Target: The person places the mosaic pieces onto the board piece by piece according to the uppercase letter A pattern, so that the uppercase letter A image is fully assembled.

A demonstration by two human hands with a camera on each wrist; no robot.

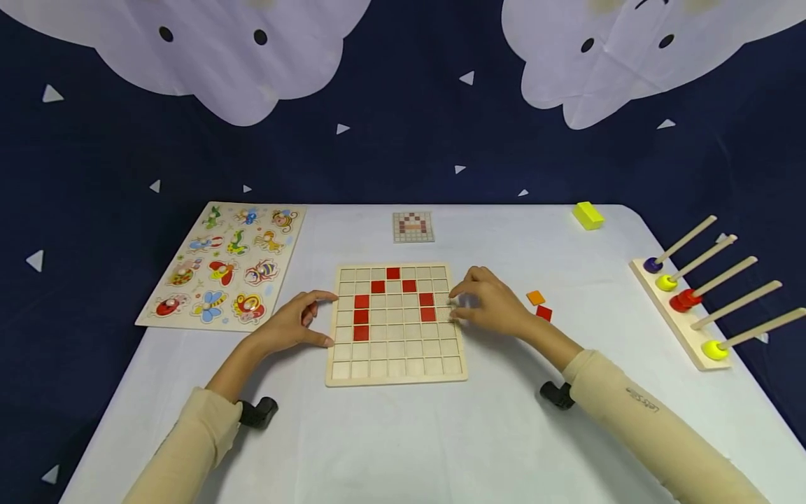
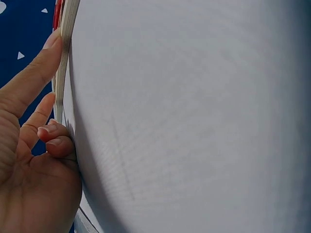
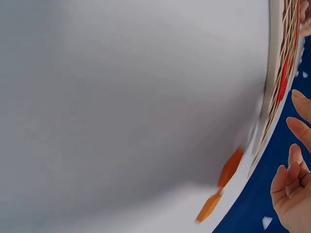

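A square wooden grid board (image 1: 385,350) lies flat on the white table, with several red tiles (image 1: 361,316) set in its cells in an arch shape. At its left edge is my left hand (image 1: 291,323), thumb and index finger spread and touching the rim. The left wrist view shows that thumb against the board's side (image 2: 62,73), other fingers partly folded. My right hand (image 1: 490,302) hovers at the right edge, thumb and index apart with nothing between them. Beside that wrist lie a loose orange tile (image 1: 535,297) and a red tile (image 1: 544,313), partly overlapped by the forearm.
Behind the board lies a small pattern card (image 1: 413,227). An insect puzzle board (image 1: 220,269) lies at the left. To the right stands a peg stacker (image 1: 683,315) with coloured beads, its pegs leaning outward. A yellow block (image 1: 588,215) sits near the back edge.
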